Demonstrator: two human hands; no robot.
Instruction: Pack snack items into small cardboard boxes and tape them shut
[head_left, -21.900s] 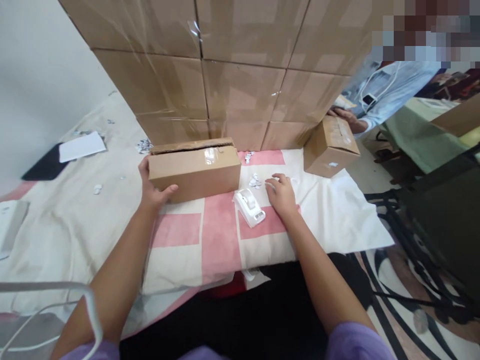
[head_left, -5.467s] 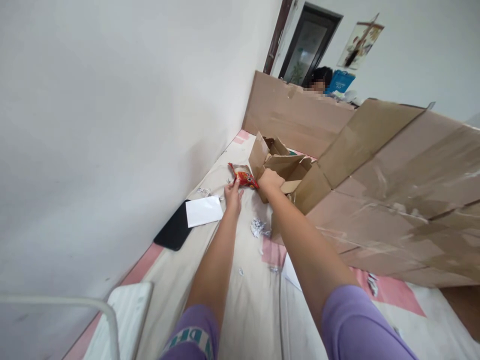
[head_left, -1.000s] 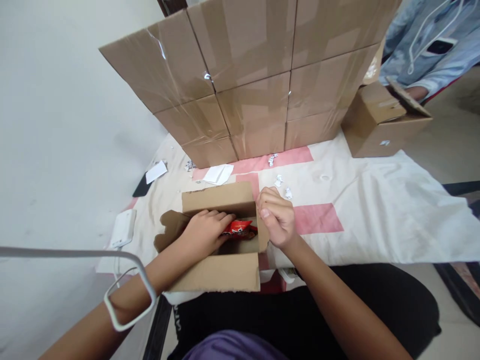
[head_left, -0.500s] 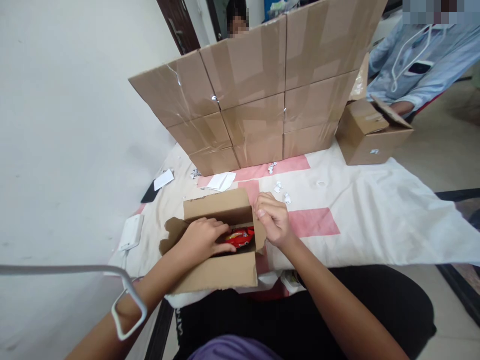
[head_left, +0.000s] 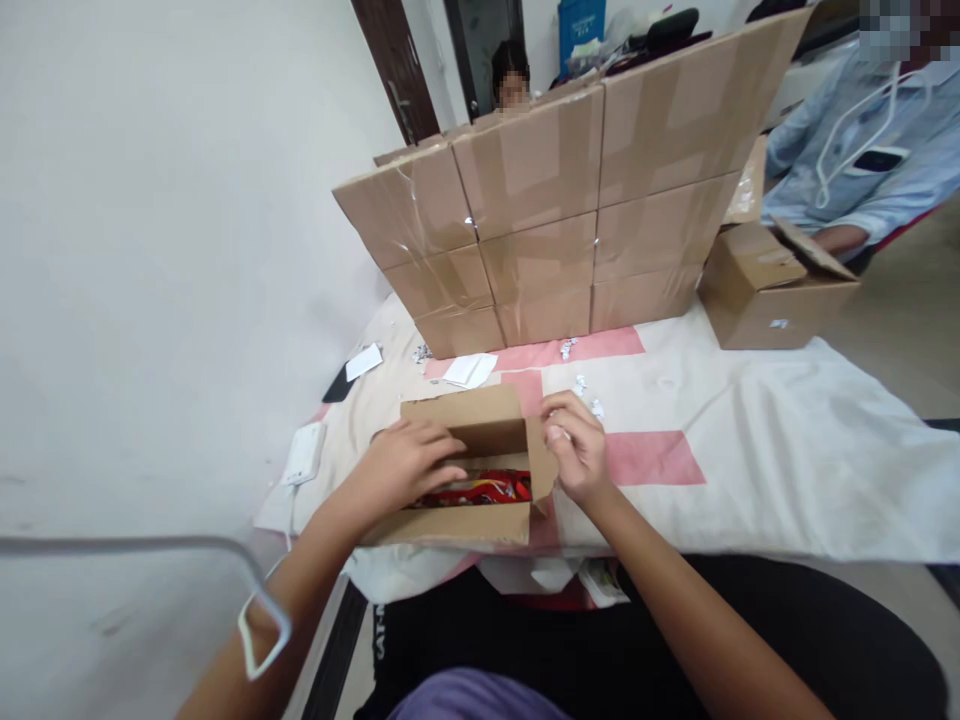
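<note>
An open cardboard box (head_left: 461, 525) rests near the table's front edge, with red shiny packets (head_left: 487, 489) lying inside it. My left hand (head_left: 409, 465) reaches over the box's left side, fingers apart and holding nothing, close above the packets. At the right end flap of the box is my right hand (head_left: 576, 445), its fingers curled in; whatever they may grip is too small to make out. The flaps of the box stand folded outward.
Taped cardboard boxes (head_left: 540, 245) form a wall behind. Right of it stands another box (head_left: 776, 300) by a person in a light blue top (head_left: 877, 140). White papers (head_left: 470, 370), a phone (head_left: 339, 384) and a white device (head_left: 304, 453) lie left. Another head shows behind the wall.
The view has shifted, so the scene sits further right. My left hand has drawn back left, baring more of the red packets. The fingers of my right hand have loosened slightly.
</note>
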